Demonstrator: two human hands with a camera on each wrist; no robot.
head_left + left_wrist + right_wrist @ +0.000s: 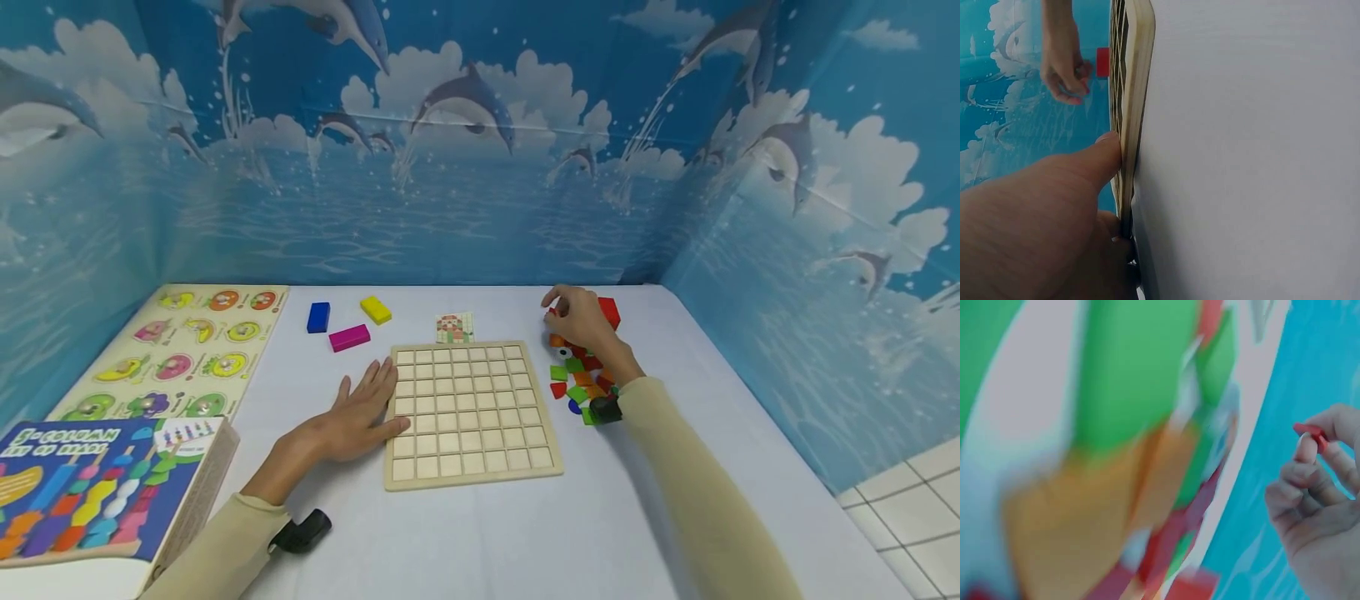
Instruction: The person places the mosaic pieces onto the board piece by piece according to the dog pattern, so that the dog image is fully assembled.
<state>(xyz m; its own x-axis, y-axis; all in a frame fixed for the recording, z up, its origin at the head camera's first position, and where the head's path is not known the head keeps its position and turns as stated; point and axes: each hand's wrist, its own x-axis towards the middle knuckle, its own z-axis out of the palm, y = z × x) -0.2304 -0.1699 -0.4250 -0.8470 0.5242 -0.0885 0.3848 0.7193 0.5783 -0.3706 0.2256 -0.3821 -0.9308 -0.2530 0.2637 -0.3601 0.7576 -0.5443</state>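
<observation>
The right hand [581,323] pinches a small red piece [1313,432] between thumb and finger, raised over a scatter of coloured tiles [582,379] to the right of the wooden grid board [477,412]. Green, orange and red tiles lie mixed together there, some overlapping, with a blue round piece at the near side. A red block [610,312] stands just beyond the right hand, partly hidden by it.

The left hand [358,423] lies with its fingers extended and thumb apart, touching the left edge of the grid board, which rests flat on the white-covered bench [480,542]. Its square cells are bare.

A small printed pattern card [454,328] lies at the board's far edge. To the far left of the board are a blue block [318,317], a magenta block [349,337] and a yellow block [376,310], apart from one another. Farther left lies a fruit puzzle board [174,350], its near end behind a blue toy box [97,492]. A dolphin-print backdrop [420,208] hangs behind the bench.
</observation>
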